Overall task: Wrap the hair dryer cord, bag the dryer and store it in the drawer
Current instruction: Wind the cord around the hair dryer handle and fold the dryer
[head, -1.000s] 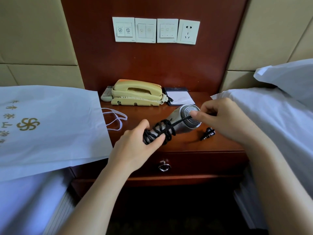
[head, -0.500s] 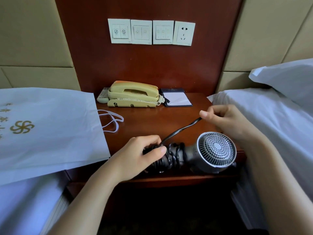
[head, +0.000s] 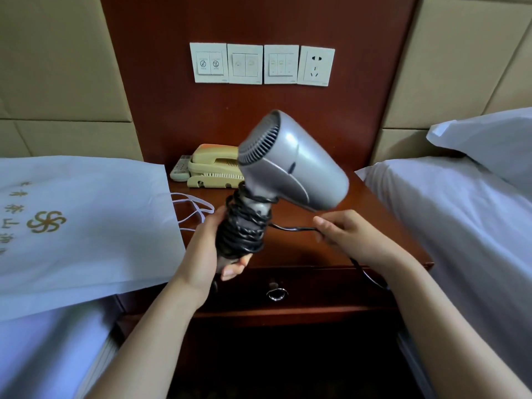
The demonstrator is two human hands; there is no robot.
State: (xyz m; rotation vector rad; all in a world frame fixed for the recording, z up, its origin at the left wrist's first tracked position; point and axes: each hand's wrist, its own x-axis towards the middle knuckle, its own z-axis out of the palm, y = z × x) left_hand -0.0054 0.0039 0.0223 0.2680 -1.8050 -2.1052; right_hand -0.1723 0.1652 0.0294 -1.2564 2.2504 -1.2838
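Observation:
A silver hair dryer [head: 296, 168] stands upright above the nightstand [head: 331, 254], its grille turned toward the upper left. Several turns of black cord [head: 244, 226] are wound around its handle. My left hand [head: 213, 249] grips the wrapped handle from the left and below. My right hand [head: 345, 234] pinches the free stretch of cord to the right of the handle; the rest of the cord hangs over the nightstand's front edge. A white bag [head: 80, 223] with gold print lies flat on the bed at left. The drawer [head: 316, 289] with its ring pull [head: 277, 293] is closed.
A cream telephone [head: 214, 168] and a remote [head: 180, 171] sit at the back of the nightstand. Wall switches and a socket [head: 316, 66] are above. A bed with white sheets and a pillow [head: 486, 142] is on the right.
The dryer has been lifted from lying near the front edge and turned upright. My right hand moved down and now holds the cord level to the handle's right.

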